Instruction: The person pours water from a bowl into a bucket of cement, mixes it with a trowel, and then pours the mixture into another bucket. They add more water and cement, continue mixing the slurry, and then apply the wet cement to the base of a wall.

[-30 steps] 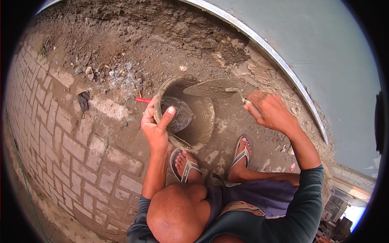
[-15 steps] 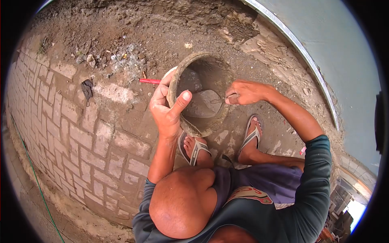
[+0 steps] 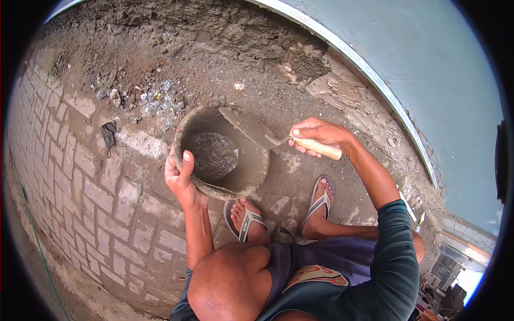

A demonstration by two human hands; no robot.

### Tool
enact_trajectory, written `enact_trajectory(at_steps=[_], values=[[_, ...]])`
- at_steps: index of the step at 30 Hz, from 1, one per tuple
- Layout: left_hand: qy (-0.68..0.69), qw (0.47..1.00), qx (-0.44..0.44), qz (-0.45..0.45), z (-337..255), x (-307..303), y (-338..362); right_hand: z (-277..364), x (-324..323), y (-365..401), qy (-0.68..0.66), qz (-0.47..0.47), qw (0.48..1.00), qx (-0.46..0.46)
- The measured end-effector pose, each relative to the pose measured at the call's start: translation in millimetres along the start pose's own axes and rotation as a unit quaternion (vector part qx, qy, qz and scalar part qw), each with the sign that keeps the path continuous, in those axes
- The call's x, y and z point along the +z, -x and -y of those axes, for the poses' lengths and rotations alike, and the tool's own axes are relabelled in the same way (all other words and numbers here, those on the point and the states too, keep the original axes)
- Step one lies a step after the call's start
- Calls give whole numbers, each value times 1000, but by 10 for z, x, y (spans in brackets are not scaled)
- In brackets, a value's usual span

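Observation:
A round, mud-coated bucket shows its open mouth, with grey, watery liquid inside. My left hand grips its left rim, thumb over the edge and fingers behind the outer wall. On the other side, my right hand is closed round the pale wooden handle of a trowel. The trowel's grey, wet blade lies across the upper right part of the bucket's rim.
Paving bricks cover the ground at the left. Rubble and a dark cloth lie beyond the bucket. A metal strip edges the grey wall surface at the right. Two sandalled feet are below the bucket.
The trowel has come up out of the bucket to its rim, its handle now visible. The bucket sits lower and further left in view, and liquid shows inside. The red object behind it is hidden.

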State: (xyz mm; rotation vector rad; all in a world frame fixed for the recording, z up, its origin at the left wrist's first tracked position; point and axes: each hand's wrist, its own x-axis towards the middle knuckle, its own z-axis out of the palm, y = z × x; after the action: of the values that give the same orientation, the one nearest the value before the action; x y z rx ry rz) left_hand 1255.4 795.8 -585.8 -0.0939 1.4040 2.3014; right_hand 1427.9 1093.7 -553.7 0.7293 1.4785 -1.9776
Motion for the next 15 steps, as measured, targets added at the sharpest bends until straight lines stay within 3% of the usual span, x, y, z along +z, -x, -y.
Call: enact_trajectory(at_steps=[3,5,9,12,14,15], values=[[23,1000,-7,-8,-45,-27,-50,-85,-580,-132,-114,-51,992,-5],[33,999,-18,-12,-73,-40,-67,-123,-816,15,-154,-132,977,-63],[22,999,-29,-25,-105,-34,-80,-92,-642,735,-169,-178,950,-194],[11,1000,-21,-10,-61,-34,-111,-168,-578,828,-142,-181,955,-187],[11,1000,-18,-2,-63,3,-114,-271,-556,624,-7,-257,962,-91],[10,1000,-15,1,-67,25,-116,-320,-545,489,23,-238,968,-70]])
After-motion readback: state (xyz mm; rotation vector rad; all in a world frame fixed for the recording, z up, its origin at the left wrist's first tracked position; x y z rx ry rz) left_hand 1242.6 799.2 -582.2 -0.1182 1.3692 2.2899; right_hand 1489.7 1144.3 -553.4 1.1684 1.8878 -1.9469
